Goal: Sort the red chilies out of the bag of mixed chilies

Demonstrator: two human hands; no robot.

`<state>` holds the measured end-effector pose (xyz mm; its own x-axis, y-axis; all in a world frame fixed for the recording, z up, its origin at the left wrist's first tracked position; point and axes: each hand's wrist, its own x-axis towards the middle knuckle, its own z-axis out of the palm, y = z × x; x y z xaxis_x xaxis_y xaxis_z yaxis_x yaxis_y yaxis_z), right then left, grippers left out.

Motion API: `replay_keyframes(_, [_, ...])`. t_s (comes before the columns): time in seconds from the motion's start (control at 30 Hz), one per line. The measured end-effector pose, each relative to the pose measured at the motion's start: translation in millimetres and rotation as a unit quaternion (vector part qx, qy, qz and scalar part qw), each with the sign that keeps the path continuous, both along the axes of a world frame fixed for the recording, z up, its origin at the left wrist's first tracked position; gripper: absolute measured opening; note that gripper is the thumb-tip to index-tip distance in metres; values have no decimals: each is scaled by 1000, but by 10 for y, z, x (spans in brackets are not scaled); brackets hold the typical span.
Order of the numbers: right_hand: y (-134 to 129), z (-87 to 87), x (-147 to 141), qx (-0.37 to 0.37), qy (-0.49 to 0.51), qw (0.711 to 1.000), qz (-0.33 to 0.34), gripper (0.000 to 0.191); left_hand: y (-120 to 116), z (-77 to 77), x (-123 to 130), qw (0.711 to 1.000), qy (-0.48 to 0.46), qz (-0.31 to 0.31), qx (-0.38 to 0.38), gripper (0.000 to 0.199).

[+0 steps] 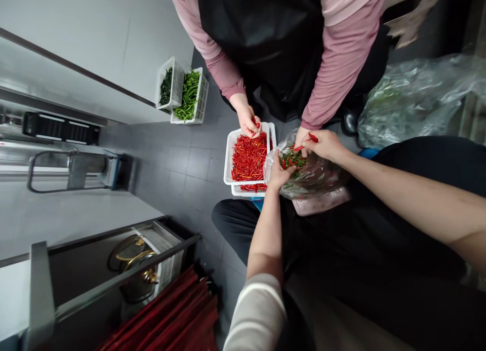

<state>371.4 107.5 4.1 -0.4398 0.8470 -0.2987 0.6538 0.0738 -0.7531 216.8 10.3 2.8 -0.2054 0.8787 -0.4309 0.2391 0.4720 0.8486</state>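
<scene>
Red chili peppers with green stems (292, 158) lie in the mouth of a clear plastic bag (315, 176) in front of me. My left hand (280, 174) grips the near-left edge of this bag, its thumb and forefinger apart beside the peppers. Pinched in the closed fingers of my right hand (322, 144) is a red chili pepper (313, 137), above the bag's right side. To the left, a white basket (228, 166) full of loose red chilies sits on a second white basket (237, 191).
Opposite me, a co-worker's hand (248, 120) holds red chilies over the basket; their other hand (301, 138) reaches into the bag. White baskets with green peppers (188, 95) stand at the wall. A large plastic bag (413, 98), hand cart (72, 171) and metal rack (121, 280) are nearby.
</scene>
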Motion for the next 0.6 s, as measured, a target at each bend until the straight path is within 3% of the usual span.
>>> replay_keyframes(0.07, [-6, 64, 33, -3, 14, 1000, -28, 23, 14, 41, 12, 999, 41, 2, 22, 67])
replay_keyframes(0.17, [-65, 137, 40, -8, 37, 999, -23, 20, 75, 48, 28, 1000, 15, 14, -12, 27])
replay_keyframes(0.3, [-155, 155, -8, -7, 122, 992, -30, 17, 145, 19, 30, 997, -60, 25, -43, 31])
replay_keyframes(0.37, [-183, 132, -39, -99, 228, 967, -49, 17, 149, 43, 22, 994, -105, 34, -7, 32])
replay_keyframes(0.43, [-193, 97, -66, -225, 316, 920, -57, 19, 138, 93, 7, 987, -148, 44, 33, 31])
replay_keyframes(0.5, [-183, 58, -87, -308, 340, 887, -56, 24, 127, 134, -23, 984, -168, 48, 43, 32])
replay_keyframes(0.53, [-173, 37, -93, -319, 323, 889, -56, 25, 124, 138, -46, 985, -163, 45, 27, 32])
replay_keyframes(0.6, [-155, -7, -98, -282, 229, 931, -30, 24, 122, 101, -108, 992, -110, 34, -45, 29])
